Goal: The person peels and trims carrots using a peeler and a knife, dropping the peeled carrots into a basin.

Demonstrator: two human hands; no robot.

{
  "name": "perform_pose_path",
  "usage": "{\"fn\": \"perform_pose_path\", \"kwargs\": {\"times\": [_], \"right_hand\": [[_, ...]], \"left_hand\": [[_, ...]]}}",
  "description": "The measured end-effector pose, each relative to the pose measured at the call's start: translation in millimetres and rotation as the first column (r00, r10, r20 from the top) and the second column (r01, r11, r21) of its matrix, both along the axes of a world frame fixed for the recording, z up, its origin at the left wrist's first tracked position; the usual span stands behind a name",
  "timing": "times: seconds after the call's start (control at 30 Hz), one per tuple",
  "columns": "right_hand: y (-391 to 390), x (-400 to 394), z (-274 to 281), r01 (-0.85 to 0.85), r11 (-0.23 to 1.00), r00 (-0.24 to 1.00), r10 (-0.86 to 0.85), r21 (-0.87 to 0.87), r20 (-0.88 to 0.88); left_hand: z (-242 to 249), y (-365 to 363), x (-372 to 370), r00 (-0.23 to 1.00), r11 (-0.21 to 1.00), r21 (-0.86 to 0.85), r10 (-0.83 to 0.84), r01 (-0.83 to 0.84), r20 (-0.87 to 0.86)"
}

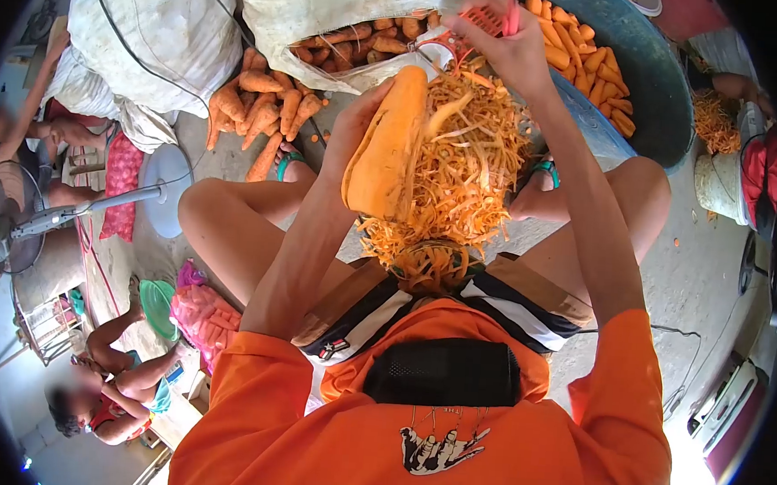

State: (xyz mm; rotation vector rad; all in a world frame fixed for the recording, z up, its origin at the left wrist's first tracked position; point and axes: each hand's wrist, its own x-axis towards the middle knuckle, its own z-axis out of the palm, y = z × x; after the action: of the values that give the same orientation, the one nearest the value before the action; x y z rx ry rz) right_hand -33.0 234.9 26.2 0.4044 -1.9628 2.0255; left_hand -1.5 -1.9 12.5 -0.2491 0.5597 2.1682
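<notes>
My left hand [357,122] is wrapped around a thick carrot [384,154], tilted with its broad end toward me. Its orange surface looks mostly peeled, with a few dark lines. Higher up and to the right, my right hand [504,48] is closed around a peeler with a red handle [512,14]; its blade end is hard to make out. Between my knees, below both hands, rises a heap of carrot peelings [476,164]. The heap hides most of whatever holds it.
Unpeeled carrots [259,104] lie on the floor beside white sacks [144,36]; an open sack [348,3] holds more. Peeled carrots [583,55] fill part of a blue tub [668,108]. At left are a standing fan [7,218], a red net bag [123,185] and other people.
</notes>
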Motion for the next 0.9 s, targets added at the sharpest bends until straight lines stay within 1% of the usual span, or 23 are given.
{"fn": "perform_pose_path", "kwargs": {"times": [0.03, 0.07, 0.13, 0.17, 0.2, 0.23, 0.27, 0.3, 0.33, 0.37, 0.4, 0.43, 0.47, 0.53, 0.57, 0.6, 0.63, 0.67, 0.73, 0.77, 0.8, 0.87, 0.9], "right_hand": [[2, -4, 5, 0.045, 0.999, 0.999, -0.045, -0.014, -0.019], [-2, 2, 5, 0.042, 0.999, 0.999, -0.042, -0.015, -0.022], [-37, 38, 39, -0.103, 0.985, 0.988, 0.118, 0.14, -0.101], [-41, 42, 42, -0.11, 0.984, 0.987, 0.125, 0.141, -0.105], [-44, 45, 44, -0.116, 0.948, 0.957, 0.187, 0.298, -0.222], [-46, 49, 43, -0.096, 0.891, 0.913, 0.257, 0.443, -0.318], [-42, 46, 31, -0.097, 0.895, 0.918, 0.25, 0.436, -0.309], [-30, 30, 13, -0.121, 0.965, 0.976, 0.159, 0.235, -0.15], [-17, 15, -2, -0.099, 0.995, 0.995, 0.099, 0.028, 0.028], [-1, 4, -14, -0.093, 0.995, 0.995, 0.092, 0.033, 0.028], [8, -5, -11, 0.019, 0.993, 0.999, -0.015, 0.119, -0.034], [13, -11, -10, 0.134, 0.972, 0.988, -0.115, 0.194, -0.105], [11, -8, -16, 0.133, 0.972, 0.988, -0.113, 0.194, -0.109], [-34, 29, 26, -0.115, 0.993, 0.992, 0.114, -0.028, -0.046], [-42, 39, 39, -0.123, 0.992, 0.991, 0.122, -0.026, -0.048], [-49, 49, 49, -0.139, 0.971, 0.969, 0.174, 0.194, -0.177], [-52, 55, 51, -0.116, 0.909, 0.927, 0.244, 0.401, -0.285], [-52, 52, 40, -0.117, 0.912, 0.93, 0.239, 0.393, -0.278], [-43, 30, 6, -0.057, 0.988, 0.973, 0.087, 0.142, -0.215], [-30, 22, -2, -0.021, 0.995, 0.999, 0.024, 0.099, -0.03], [-14, 10, -10, -0.019, 0.994, 0.999, 0.023, 0.104, -0.031], [7, -9, -21, 0.047, 0.999, 0.999, -0.047, -0.026, 0.011], [3, -7, -12, 0.045, 0.999, 0.999, -0.044, -0.027, 0.008]], "left_hand": [[1, 1, -1, 0.998, 0.999, 0.042, -0.009, 0.011, -0.056], [1, 1, -3, 0.998, 0.999, 0.042, -0.006, 0.008, -0.059], [13, 5, 1, 0.998, 1.0, 0.003, 0.02, -0.02, -0.063], [3, 4, 2, 0.997, 0.997, 0.061, 0.057, -0.054, -0.055], [0, 3, -1, 0.997, 0.997, 0.058, 0.059, -0.056, -0.057], [-4, 1, -2, 0.999, 0.997, 0.078, 0.023, -0.019, -0.042], [-9, -1, -1, 1.0, 0.995, 0.098, -0.017, 0.019, -0.022], [-9, 2, -2, 0.999, 0.998, -0.06, 0.027, -0.026, 0.019], [-10, 2, -2, 1.0, 0.998, -0.056, 0.02, -0.019, 0.017], [-13, 0, -2, 0.999, 0.999, -0.027, -0.027, 0.026, -0.018], [-7, 1, -2, 0.996, 0.997, -0.001, -0.071, 0.071, -0.058], [0, 5, 3, 0.999, 0.996, -0.093, -0.009, 0.005, -0.042], [4, 7, 0, 0.999, 0.996, -0.092, -0.007, 0.002, -0.045], [7, 8, -1, 0.997, 0.998, -0.038, 0.048, -0.05, -0.063], [12, 9, 1, 0.996, 0.998, -0.037, 0.056, -0.059, -0.065], [17, 10, 4, 0.996, 0.996, -0.013, 0.086, -0.087, -0.038], [19, 10, 8, 0.994, 0.994, 0.005, 0.112, -0.112, -0.005], [10, 6, 6, 0.994, 0.994, -0.003, 0.109, -0.109, 0.002], [-13, 0, -6, 0.997, 1.0, -0.007, -0.021, 0.021, -0.073], [-8, 5, -4, 0.996, 0.983, -0.181, 0.011, -0.028, -0.092], [-3, 8, -1, 0.996, 0.984, -0.176, 0.011, -0.027, -0.094], [4, 8, 0, 0.999, 0.989, -0.148, 0.019, -0.024, -0.039], [3, 5, -1, 1.0, 0.992, -0.127, 0.01, -0.011, -0.007]]}}
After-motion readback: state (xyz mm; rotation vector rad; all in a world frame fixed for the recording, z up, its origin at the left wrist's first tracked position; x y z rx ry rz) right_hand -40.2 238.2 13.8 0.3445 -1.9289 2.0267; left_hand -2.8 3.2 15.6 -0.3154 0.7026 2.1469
